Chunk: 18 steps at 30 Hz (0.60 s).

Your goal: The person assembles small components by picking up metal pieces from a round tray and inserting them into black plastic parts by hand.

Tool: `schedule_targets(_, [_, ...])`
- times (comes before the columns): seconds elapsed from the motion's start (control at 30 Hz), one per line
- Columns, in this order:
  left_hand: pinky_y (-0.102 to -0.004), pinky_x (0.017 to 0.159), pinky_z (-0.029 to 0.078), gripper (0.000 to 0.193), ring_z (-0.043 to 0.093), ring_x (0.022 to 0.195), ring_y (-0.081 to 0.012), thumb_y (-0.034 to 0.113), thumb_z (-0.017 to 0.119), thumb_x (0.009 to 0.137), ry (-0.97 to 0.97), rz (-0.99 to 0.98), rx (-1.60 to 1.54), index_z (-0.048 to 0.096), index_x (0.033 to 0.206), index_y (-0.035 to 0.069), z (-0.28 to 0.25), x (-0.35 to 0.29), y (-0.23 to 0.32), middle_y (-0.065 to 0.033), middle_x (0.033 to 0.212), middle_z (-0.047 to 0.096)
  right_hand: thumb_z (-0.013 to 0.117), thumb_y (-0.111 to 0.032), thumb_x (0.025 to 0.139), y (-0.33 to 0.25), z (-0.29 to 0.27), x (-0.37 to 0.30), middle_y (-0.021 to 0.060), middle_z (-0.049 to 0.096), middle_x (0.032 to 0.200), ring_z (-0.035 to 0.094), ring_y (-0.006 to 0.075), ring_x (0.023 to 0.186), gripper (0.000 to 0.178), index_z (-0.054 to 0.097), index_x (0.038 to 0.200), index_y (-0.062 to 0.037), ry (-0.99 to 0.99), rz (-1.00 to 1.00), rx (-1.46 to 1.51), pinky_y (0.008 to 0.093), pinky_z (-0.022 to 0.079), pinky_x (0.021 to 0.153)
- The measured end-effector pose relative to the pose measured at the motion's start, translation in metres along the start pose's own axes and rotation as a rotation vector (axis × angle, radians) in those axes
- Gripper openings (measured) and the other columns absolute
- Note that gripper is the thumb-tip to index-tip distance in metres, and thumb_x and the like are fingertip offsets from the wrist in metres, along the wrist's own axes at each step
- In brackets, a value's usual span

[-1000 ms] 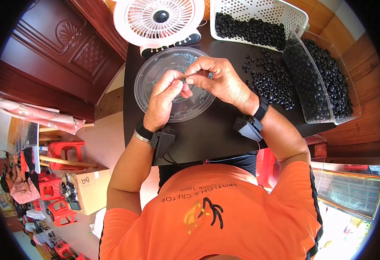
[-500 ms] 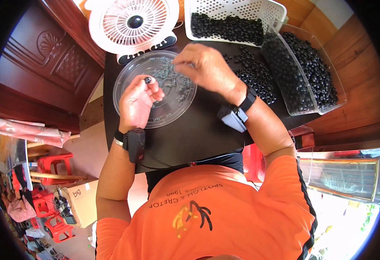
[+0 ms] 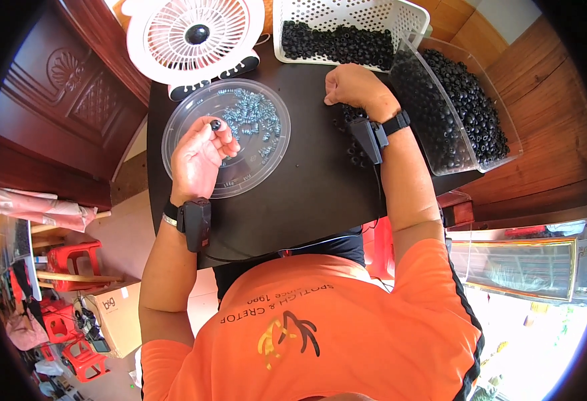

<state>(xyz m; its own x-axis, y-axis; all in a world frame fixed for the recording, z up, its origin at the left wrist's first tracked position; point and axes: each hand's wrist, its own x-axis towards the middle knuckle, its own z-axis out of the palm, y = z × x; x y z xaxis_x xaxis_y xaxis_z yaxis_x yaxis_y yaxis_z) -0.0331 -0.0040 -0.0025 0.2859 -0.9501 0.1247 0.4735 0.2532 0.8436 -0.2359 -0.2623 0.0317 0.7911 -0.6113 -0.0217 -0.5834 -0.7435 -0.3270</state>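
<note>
My left hand (image 3: 200, 160) is raised over the near left part of a round clear plastic tray (image 3: 233, 190), palm up. Its thumb and fingertips pinch a small black ring-shaped part (image 3: 215, 125). Small shiny blue-grey metal pieces (image 3: 257, 113) lie scattered in the tray; their exact kind is too small to tell. Off to the right, my right hand (image 3: 359, 88) hovers at the loose black parts (image 3: 355, 155) on the dark tabletop, mostly covering them. Its fingers are drawn together, and whatever is between them cannot be made out.
A white fan (image 3: 197, 35) stands behind the tray. At the back, a white perforated basket (image 3: 343, 60) holds many black parts. A clear plastic bin (image 3: 457, 157) full of them sits at the table's right edge. Wristbands with dark box-shaped devices (image 3: 195, 224) are on both my wrists.
My right hand has moved right, from above the clear tray to the loose black parts. My left hand stays over the tray with the black part in its fingertips.
</note>
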Motion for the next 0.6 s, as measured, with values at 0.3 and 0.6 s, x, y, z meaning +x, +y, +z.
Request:
schedule_targets(0.3, [-0.031, 0.075, 0.047, 0.019, 0.059, 0.079, -0.0182, 0.023, 0.047, 0.094, 0.015, -0.029, 0.014, 0.055, 0.096, 0.006, -0.001, 0.0, -0.001, -0.0051, 0.085, 0.057, 0.071, -0.018, 0.065, -0.007, 0.012, 0.004, 0.0107, 0.065, 0.069, 0.063, 0.0299, 0.067, 0.014, 0.067, 0.075, -0.0087, 0.122, -0.078, -0.221, 0.0388, 0.048, 0.062])
schedule_targets(0.6, [-0.0326, 0.075, 0.046, 0.023, 0.059, 0.08, -0.0208, 0.024, 0.046, 0.095, -0.026, -0.023, -0.024, 0.056, 0.099, 0.004, -0.003, -0.002, -0.005, -0.007, 0.087, 0.058, 0.064, -0.007, 0.083, -0.055, 0.016, 0.0, 0.0012, 0.064, 0.079, 0.059, 0.008, 0.075, 0.013, 0.066, 0.094, 0.0, 0.012, -0.286, 0.723, 0.0227, 0.047, 0.07])
